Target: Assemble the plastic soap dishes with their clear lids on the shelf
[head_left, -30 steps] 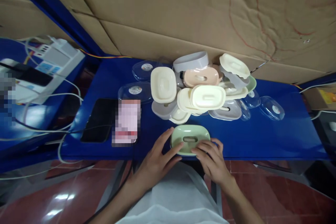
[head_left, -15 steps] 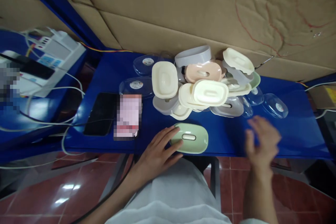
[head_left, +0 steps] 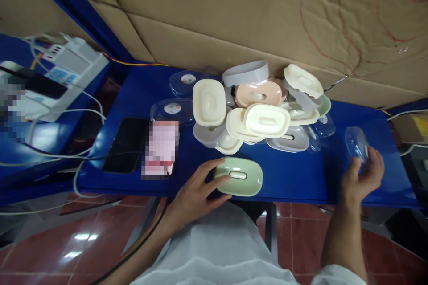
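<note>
A green oval soap dish [head_left: 250, 179] with a slot and pale insert in its middle lies near the table's front edge. My left hand [head_left: 197, 191] rests at its left end, fingers spread and touching it, one fingertip near the slot. Over the table's right side, my right hand [head_left: 363, 180] pinches a clear plastic lid [head_left: 355, 140] between thumb and fingers and holds it tilted. Behind the green dish is a heap of cream dishes [head_left: 267, 120], with a peach dish [head_left: 245, 93] and grey dishes [head_left: 292, 140] among them.
Clear lids with round stickers [head_left: 174, 107] lie left and right of the heap. A dark phone [head_left: 123, 144] and a pixelated pink item [head_left: 162, 147] are on the left. Cables and a power strip [head_left: 78, 84] stand farther left. Cardboard [head_left: 214, 13] lines the back.
My right hand has moved right and picked up a clear lid from the table's right side. My left hand stays at the green dish, one finger nearer the slot.
</note>
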Action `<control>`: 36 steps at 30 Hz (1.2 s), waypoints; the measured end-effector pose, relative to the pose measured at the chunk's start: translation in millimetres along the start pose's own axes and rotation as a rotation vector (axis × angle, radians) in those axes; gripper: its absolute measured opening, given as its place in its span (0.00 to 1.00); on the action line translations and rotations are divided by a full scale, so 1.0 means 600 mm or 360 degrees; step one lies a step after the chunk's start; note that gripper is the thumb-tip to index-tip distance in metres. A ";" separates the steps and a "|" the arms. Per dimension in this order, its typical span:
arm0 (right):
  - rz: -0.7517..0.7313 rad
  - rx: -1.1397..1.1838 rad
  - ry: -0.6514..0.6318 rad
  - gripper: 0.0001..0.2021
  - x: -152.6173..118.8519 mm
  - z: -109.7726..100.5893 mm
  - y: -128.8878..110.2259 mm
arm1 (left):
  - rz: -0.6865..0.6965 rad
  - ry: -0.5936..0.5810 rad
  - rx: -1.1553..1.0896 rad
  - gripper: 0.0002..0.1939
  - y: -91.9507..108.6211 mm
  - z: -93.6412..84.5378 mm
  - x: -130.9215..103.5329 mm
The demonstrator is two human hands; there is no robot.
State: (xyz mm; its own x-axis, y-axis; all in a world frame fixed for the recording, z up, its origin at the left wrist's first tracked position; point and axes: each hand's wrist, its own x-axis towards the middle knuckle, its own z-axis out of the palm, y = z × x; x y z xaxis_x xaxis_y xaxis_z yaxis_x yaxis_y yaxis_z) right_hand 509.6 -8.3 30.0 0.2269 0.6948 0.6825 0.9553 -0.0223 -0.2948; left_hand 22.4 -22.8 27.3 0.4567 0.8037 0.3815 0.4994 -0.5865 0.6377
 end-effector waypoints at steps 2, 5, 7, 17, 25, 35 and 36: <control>-0.0077 0.0100 0.0264 0.29 -0.061 -0.007 -0.102 | -0.0051 -0.0016 0.0003 0.28 -0.001 0.001 -0.003; -0.0378 0.0452 -0.0314 0.32 -0.148 -0.010 -0.250 | -0.0108 -0.0013 -0.0006 0.39 -0.004 0.005 -0.008; -0.0393 0.0643 -0.0553 0.32 -0.183 -0.006 -0.318 | -0.0127 0.0008 -0.0026 0.46 -0.006 0.008 -0.012; -0.0642 0.0664 -0.0969 0.31 -0.162 0.006 -0.350 | -0.0084 -0.0017 -0.0077 0.49 -0.010 0.006 -0.010; -0.0846 0.0592 -0.0995 0.28 -0.146 0.010 -0.339 | -0.0276 -0.0100 -0.0227 0.44 -0.009 0.003 -0.012; -0.0782 0.0610 -0.1096 0.30 -0.118 0.021 -0.338 | -0.0321 -0.0122 -0.0167 0.44 -0.010 0.006 -0.007; -0.0789 0.0601 -0.1099 0.30 -0.120 0.020 -0.336 | -0.0305 -0.0131 -0.0146 0.44 -0.010 0.007 -0.009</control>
State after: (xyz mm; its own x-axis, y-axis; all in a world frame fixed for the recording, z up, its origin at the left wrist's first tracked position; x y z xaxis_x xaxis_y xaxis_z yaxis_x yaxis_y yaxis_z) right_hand 298.6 -45.3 32.2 -0.4697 0.8388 0.2752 0.7603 0.5428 -0.3569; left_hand 20.2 -23.8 18.6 0.4205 0.8864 0.1937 0.5155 -0.4091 0.7530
